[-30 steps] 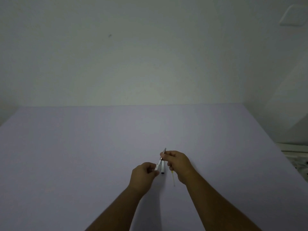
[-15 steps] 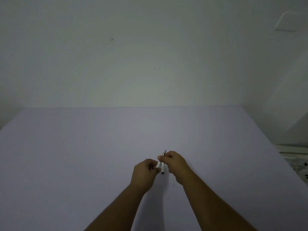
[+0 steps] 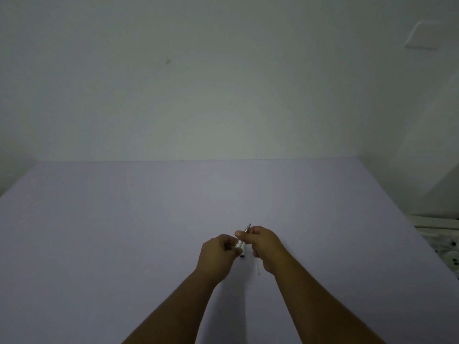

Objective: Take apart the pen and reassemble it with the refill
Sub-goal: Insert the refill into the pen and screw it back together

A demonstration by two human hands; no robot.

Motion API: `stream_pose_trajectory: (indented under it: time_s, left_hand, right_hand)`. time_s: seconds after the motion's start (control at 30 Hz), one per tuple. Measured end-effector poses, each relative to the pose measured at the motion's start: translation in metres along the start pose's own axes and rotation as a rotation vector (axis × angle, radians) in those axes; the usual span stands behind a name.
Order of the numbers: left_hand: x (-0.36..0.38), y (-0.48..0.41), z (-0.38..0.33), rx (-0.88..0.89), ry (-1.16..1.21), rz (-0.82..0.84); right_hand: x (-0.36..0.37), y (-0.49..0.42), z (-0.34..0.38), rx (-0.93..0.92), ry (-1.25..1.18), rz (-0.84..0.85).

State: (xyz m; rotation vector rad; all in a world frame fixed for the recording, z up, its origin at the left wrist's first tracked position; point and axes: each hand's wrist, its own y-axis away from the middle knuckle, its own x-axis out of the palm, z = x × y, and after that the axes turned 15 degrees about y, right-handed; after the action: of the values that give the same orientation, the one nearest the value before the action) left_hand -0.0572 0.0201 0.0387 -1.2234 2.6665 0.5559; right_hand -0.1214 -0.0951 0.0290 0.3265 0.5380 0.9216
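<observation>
Pen (image 3: 243, 238) is held off the worktop (image 3: 124, 232) between both hands, near the front centre. Long axis runs from the near-left end, at the left hand (image 3: 217, 253), up and away to the far-right, where a slim metallic tip pokes out beyond the right hand (image 3: 263, 245). Right fingers (image 3: 239, 234) are clenched round the upper part of the barrel; left fingers are pinched at its lower, whitish end, though exactly what they grip there is too small to resolve. A thin pale refill (image 3: 258, 268) lies on the worktop just below the right hand, roughly pointing toward the person; its upper end is hidden by the hand. A second short piece with a dark end shows just under the pen; identity unclear. Judgement: the parts separate or join along the pen's axis, so the hands must work along that diagonal, and the right hand is nearer the refill.
</observation>
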Motion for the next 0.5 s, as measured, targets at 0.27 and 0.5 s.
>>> stream_pose_trajectory:
  time_s: [0.27,0.5]
  left_hand:
    - [0.0033,0.0022,-0.0001,0.015,-0.02,0.017]
    - [0.0014,-0.0001,-0.0012,0.01,-0.003,0.009]
  right_hand:
    - [0.004,0.0025,0.0014,-0.029,0.001,-0.021]
    - [-0.0037,-0.0002,-0.0004,-0.034,0.137,-0.057]
